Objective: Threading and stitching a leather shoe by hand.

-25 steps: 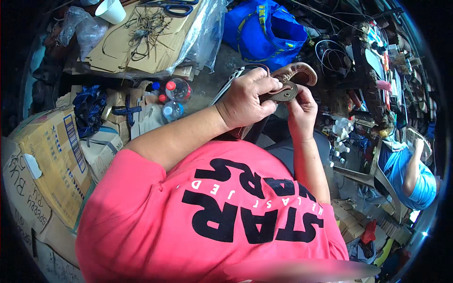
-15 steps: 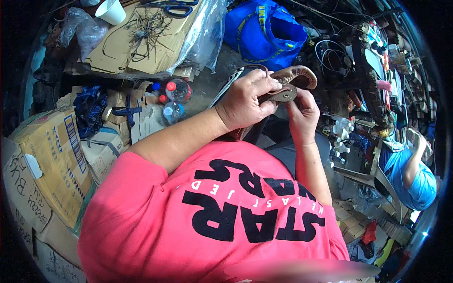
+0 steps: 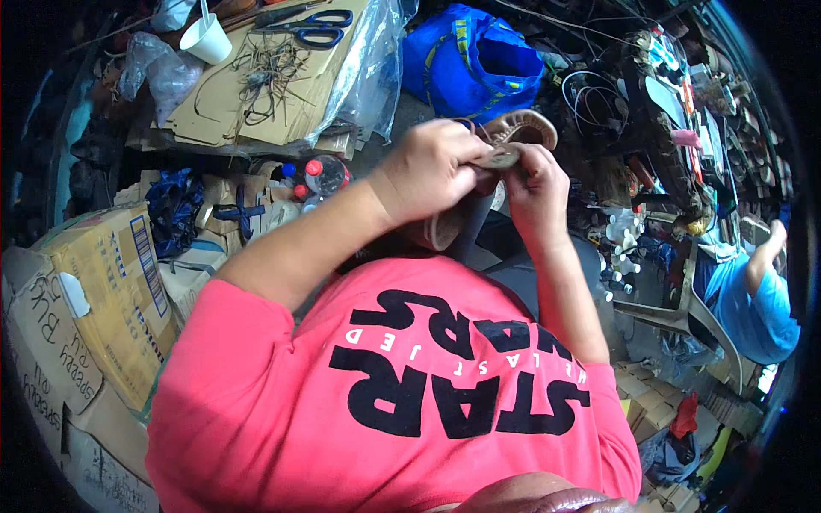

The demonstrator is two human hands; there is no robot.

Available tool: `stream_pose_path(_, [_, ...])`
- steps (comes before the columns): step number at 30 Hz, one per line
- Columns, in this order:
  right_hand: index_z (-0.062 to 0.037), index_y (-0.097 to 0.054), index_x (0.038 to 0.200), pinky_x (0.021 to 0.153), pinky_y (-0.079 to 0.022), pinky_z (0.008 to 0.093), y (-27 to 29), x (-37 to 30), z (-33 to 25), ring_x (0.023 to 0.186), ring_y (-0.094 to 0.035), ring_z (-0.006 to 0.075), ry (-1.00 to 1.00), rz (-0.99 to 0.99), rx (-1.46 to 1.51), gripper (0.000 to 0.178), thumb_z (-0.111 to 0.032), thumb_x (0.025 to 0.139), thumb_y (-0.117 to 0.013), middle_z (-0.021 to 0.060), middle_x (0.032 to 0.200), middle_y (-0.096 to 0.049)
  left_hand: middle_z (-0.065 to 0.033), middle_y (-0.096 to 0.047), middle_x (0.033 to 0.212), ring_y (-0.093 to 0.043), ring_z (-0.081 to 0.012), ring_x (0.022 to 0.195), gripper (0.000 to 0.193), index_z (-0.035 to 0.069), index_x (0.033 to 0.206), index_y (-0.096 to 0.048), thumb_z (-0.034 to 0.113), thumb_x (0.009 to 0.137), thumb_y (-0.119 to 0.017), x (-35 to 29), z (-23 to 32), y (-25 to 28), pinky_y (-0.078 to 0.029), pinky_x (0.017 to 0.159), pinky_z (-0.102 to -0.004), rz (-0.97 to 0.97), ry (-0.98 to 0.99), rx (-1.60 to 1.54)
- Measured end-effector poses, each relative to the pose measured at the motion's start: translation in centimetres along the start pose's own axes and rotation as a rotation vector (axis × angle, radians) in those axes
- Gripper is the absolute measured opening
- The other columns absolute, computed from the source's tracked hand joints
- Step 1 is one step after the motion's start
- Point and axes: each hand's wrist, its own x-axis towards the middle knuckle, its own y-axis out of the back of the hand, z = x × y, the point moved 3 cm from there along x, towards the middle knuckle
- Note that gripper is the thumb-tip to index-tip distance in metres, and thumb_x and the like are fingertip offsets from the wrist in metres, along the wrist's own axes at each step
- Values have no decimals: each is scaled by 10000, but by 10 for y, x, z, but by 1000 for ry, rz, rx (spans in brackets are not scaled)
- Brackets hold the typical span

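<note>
A brown leather shoe (image 3: 528,126) with pale stitching along its edge is held up in front of my chest. My left hand (image 3: 430,169) is closed, its thumb and fingertips pinching a rounded leather flap (image 3: 499,156) of the shoe from the left. From the right, the thumb and fingers of my right hand (image 3: 539,184) close on the same flap's other edge. A thin dark lace or cord shows above the left fingers. Part of the shoe's body hangs below my hands, mostly hidden behind my left wrist.
Ahead, a blue bag (image 3: 475,64) stands beside stacked cardboard (image 3: 321,81) bearing scissors (image 3: 321,30) and cord scraps. Bottles (image 3: 325,175) and boxes (image 3: 107,299) lie to my left. At right are small white bottles (image 3: 623,229), a cluttered rack and another person in blue (image 3: 753,299).
Both hands and the shoe have shifted slightly left and up in the view. The flap has tilted and shows less of its face. Both hands still grip it.
</note>
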Motion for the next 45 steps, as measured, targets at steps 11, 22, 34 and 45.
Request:
stream_pose_path(11, [-9,-682,958,659,-414,199,79,-30,-7,754,-541,58,-272,-75,448,141,-100,859,-639,11,832,-634,34,-537,910,-466,-203,1053,221,251,737,-713,65,636,-649,52,-17,4,-282,906,-418,-579,-252,277])
stream_pose_path(22, [-118,-688,830,759,-421,374,0,-20,11,839,-599,255,209,-252,-251,96,-180,774,-640,66,827,-647,-71,-591,1166,-496,-258,1148,326,228,1072,-676,226,760,-583,5,-40,-23,-304,984,-424,-528,24,232])
stream_pose_path(34, [-88,-593,831,760,-418,407,-34,-27,22,873,-579,301,218,-333,-437,85,-71,766,-541,104,814,-585,-77,-577,1047,-478,-273,1075,410,192,1100,-618,430,768,-654,-1,-69,-30,-325,915,-445,-417,281,227])
stream_pose_path(45, [-76,-574,885,769,-409,419,-22,-38,17,844,-607,309,117,-394,-432,150,-15,772,-496,127,832,-618,-81,-616,932,-479,-281,953,330,114,884,-680,425,773,-655,5,-75,-40,-396,850,-385,-457,134,196])
